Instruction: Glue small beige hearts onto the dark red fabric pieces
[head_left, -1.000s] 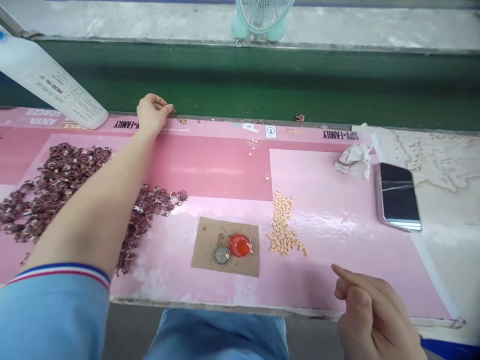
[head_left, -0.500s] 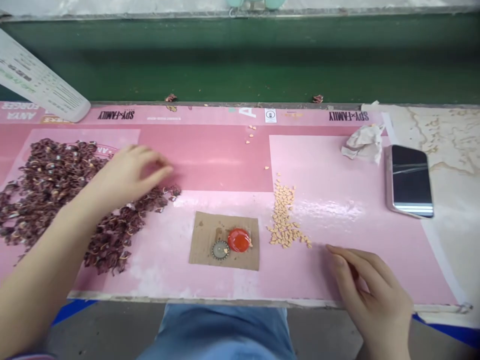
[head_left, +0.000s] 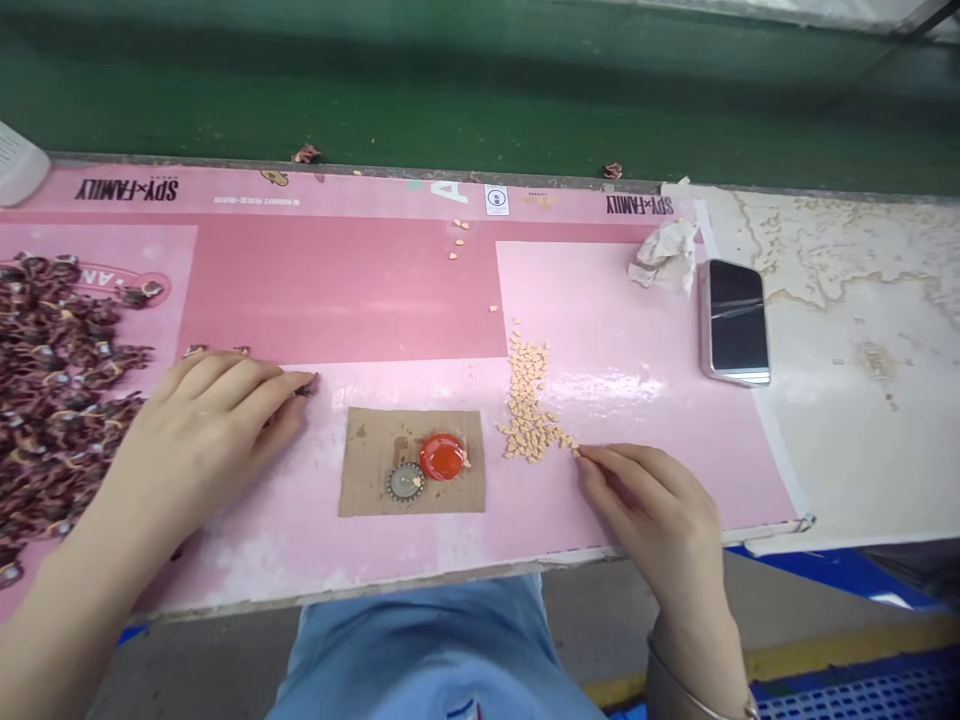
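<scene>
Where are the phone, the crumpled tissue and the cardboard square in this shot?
Phone (head_left: 736, 320): head view, on its dark screen.
Crumpled tissue (head_left: 664, 257): head view, on the middle of the wad.
Cardboard square (head_left: 371, 480): head view, on its bare left part.

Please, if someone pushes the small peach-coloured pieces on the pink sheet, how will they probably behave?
The small peach-coloured pieces look very light, so they would probably slide and scatter easily; a few already lie apart on the glossy pink printed sheet. They look flat, so they likely slide rather than roll.
</scene>
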